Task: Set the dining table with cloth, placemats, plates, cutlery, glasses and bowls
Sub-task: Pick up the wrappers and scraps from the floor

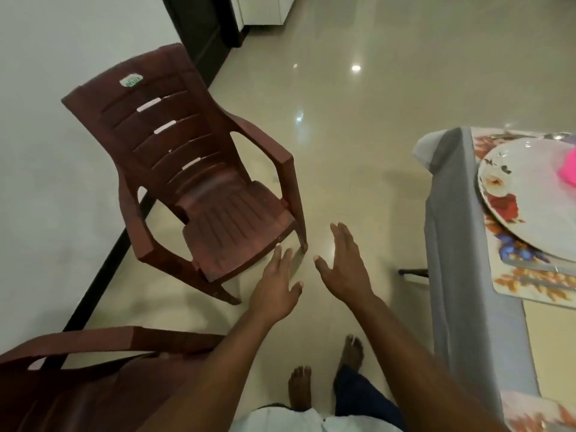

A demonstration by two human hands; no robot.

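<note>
The dining table at the right edge wears a grey cloth [458,244]. On it lies a floral placemat [526,286] with a white flowered plate [530,194] on top, and something pink [568,166] sits on the plate. A piece of cutlery [530,267] lies on the mat by the plate's near rim. A second placemat [536,413] shows at the bottom right. My left hand [276,286] and my right hand [346,263] are stretched out over the floor, fingers spread, holding nothing, just in front of a brown plastic chair [199,169].
A second brown plastic chair [93,375] stands at the lower left by the white wall. Glossy tiled floor [358,120] runs between chairs and table. My bare feet [324,375] are on it. A dark door frame [199,26] stands at the top.
</note>
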